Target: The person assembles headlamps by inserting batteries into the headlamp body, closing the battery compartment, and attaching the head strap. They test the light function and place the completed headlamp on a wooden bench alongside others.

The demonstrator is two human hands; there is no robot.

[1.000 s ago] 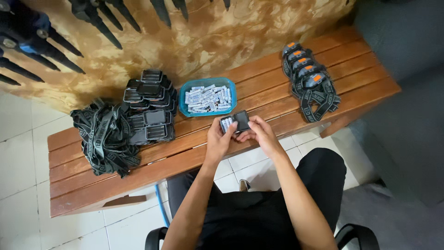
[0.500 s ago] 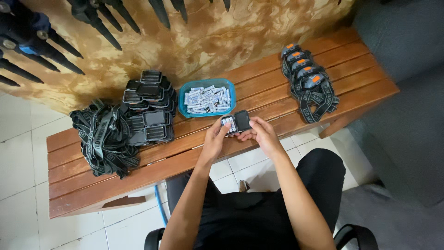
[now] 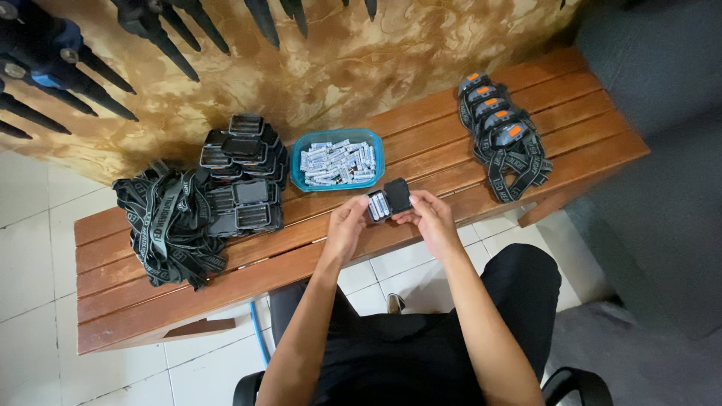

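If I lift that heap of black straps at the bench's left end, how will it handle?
The straps look like soft webbing, so probably floppy. They lie tangled, so several would likely come up together, loops dangling. Probably light for their bulk.

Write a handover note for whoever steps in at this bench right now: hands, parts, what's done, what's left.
Left hand and right hand together hold a small black battery case, lid open, cells visible inside, above the wooden bench.
Blue tray of loose batteries sits just behind the hands.
Stack of black cases and a heap of black straps lie to the left.
Done: a row of assembled headlamps with orange buttons lies at the right end.
Left: the lid on the held case is not yet closed; the stacked cases and straps remain.
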